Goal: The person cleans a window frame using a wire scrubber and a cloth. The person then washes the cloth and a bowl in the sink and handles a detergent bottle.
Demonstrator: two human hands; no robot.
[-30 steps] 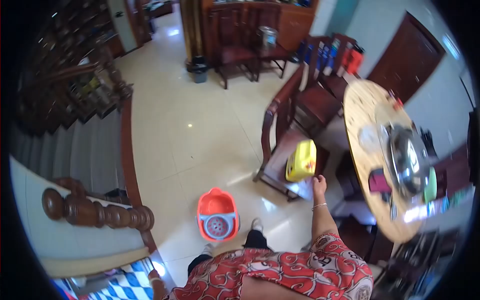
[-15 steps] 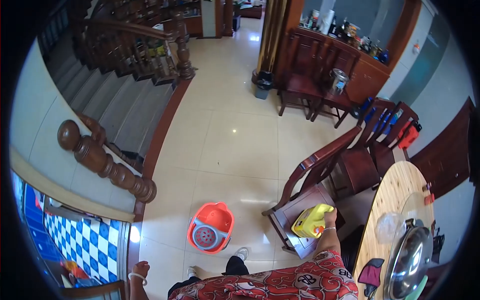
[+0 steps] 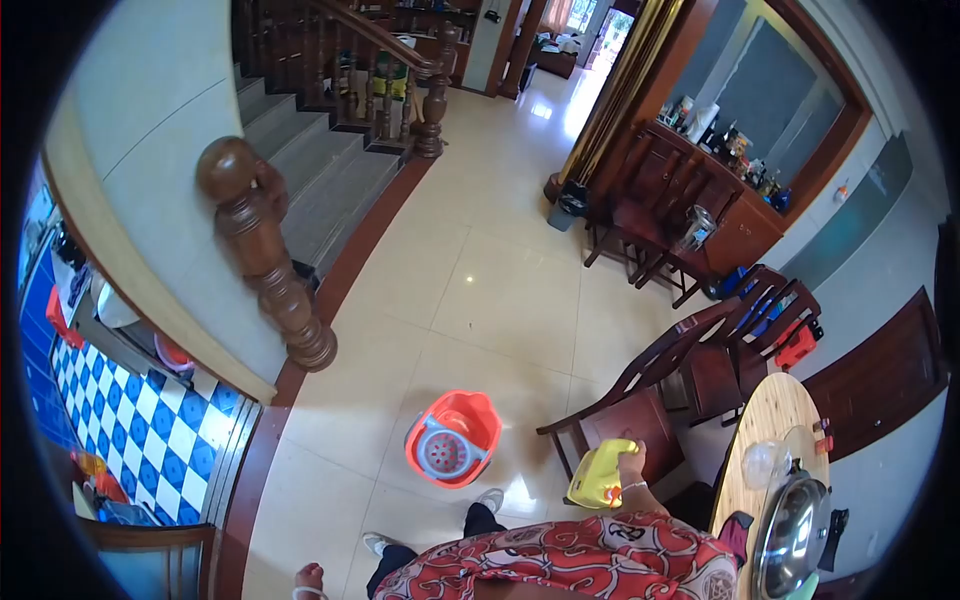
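Note:
My right hand (image 3: 632,462) is closed around the handle of a yellow plastic jug (image 3: 598,476). The jug tilts to the left, at the near edge of a dark wooden chair (image 3: 640,420); whether it still touches the seat I cannot tell. An orange-red patch shows low on the jug, near my wrist. On the floor ahead of my feet stands a red mop bucket (image 3: 478,415) with a grey wringer basket (image 3: 445,452) in it. My left hand (image 3: 311,576) hangs low at the bottom edge, fingers curled together, with nothing seen in it.
Right of me is a wooden table (image 3: 790,400) bearing a large lidded pan (image 3: 795,535) and a clear plastic bag (image 3: 765,463). More chairs (image 3: 735,375) line the right side. A carved stair post (image 3: 265,255) and a doorway to a blue-white checkered floor (image 3: 150,420) are at left.
The jug has moved left with my right hand, from over the chair seat to its near edge. My view has turned, and my left hand sits lower in the picture.

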